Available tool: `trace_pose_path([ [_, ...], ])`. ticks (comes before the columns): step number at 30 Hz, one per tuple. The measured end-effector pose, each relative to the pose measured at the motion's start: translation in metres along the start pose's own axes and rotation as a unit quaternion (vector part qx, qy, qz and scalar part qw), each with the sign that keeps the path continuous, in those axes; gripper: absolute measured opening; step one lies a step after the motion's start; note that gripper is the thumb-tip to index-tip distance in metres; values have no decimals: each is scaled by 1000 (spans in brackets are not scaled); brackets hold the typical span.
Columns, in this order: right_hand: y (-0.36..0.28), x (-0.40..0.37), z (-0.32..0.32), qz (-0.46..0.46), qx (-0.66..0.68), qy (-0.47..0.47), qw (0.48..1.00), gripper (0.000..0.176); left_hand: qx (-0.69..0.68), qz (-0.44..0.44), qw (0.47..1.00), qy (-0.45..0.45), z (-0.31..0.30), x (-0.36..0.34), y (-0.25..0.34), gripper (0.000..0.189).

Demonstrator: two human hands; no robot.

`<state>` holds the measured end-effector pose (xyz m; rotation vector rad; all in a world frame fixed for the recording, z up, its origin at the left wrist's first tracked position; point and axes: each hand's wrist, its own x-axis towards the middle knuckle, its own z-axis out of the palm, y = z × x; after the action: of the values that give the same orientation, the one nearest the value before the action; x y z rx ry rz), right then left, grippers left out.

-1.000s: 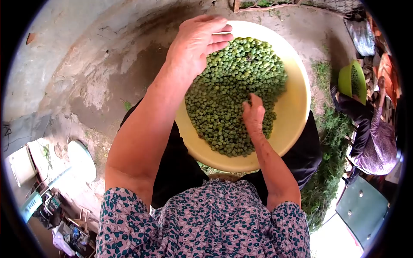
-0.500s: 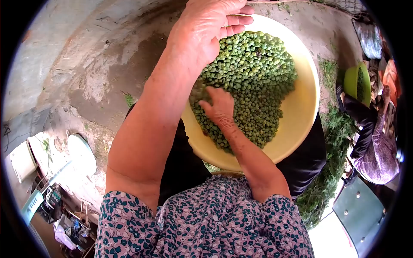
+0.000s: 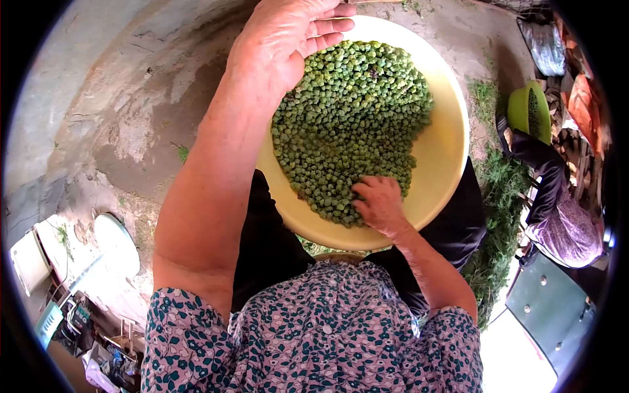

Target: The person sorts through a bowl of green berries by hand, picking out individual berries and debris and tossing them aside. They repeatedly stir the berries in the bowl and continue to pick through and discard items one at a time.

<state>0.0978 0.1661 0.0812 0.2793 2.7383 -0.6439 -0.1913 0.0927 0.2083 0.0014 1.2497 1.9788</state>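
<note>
A wide pale yellow basin rests on my lap, heaped with small green round buds or berries. My right hand is at the near side of the heap, its fingers bent into the green pieces; how many it holds is hidden. My left hand is at the upper left, over the basin's far left rim, looking large and close to the camera. Its fingers are apart and nothing shows in them. The top of that hand is cut off by the frame.
Another person in a purple patterned garment sits at the right, near a lime green basin holding green pieces. Cut greenery lies beside my leg. A white round lid-like object and a green panel are farther off.
My right hand has moved from the left of the heap toward me and to the right, its fingers now bent. The basin and my left hand appear farther left in view.
</note>
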Motion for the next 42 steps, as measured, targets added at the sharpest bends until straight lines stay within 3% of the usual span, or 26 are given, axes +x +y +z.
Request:
trace_pose_path([
  [4, 26, -2, -12, 63, -52, -24, 996, 24, 26, -8, 999, -16, 0, -3, 2, 19],
  [7, 40, 31, 3, 87, -9, 27, 996, 20, 31, -11, 999, -10, 0, -3, 0, 19],
  [9, 53, 63, 29, 26, 103, 113, 988, 22, 29, -10, 1000, -6, 0, 0, -1, 19],
  [13, 37, 95, 50, -75, 53, 178, 980, 25, 28, -9, 1000, -4, 1, 4, -3, 19],
  [15, 29, 85, 48, -22, 17, 148, 989, 30, 26, -14, 1000, 2, 0, 4, -3, 19],
  [20, 53, 51, 35, 7, -67, 55, 996, 34, -6, 0, 1000, -17, -6, 6, -2, 19],
  [23, 73, 32, 23, 76, -89, 8, 993, 32, -18, -2, 1000, -12, -9, 6, -3, 19],
  [25, 72, 17, 1, 175, -89, -92, 976, 30, -15, -2, 1000, -13, -8, 1, -1, 18],
  [26, 71, 10, -7, 175, -90, -94, 976, 30, -9, -3, 1000, -17, -7, -1, -1, 18],
  [29, 71, 7, -14, 154, -149, -48, 976, 28, -5, -7, 1000, -17, -4, -1, 0, 18],
  [31, 77, 21, -3, 160, -79, 90, 980, 25, -2, -6, 1000, -17, -2, -3, 0, 19],
  [32, 78, 31, 3, 159, -78, 90, 980, 25, -1, -6, 1000, -16, -1, -2, 0, 19],
  [34, 80, 52, 15, 173, 118, 220, 953, 22, -1, -13, 1000, -10, -1, -2, 0, 19],
  [35, 88, 63, 30, 171, 114, 271, 940, 20, 1, -14, 1000, -9, -2, 0, -1, 19],
  [36, 92, 72, 41, 171, 116, 270, 940, 20, -6, -11, 1000, -18, -3, 1, -2, 20],
  [38, 95, 87, 53, 271, 230, 311, 881, 18, -12, -8, 1000, -25, -4, 3, -2, 20],
  [39, 94, 90, 54, 228, 178, 346, 893, 18, -11, -13, 1000, -16, -2, 2, -1, 20],
  [42, 89, 98, 60, 220, 155, 359, 894, 20, -7, -16, 1000, -19, 0, 4, -2, 20],
])
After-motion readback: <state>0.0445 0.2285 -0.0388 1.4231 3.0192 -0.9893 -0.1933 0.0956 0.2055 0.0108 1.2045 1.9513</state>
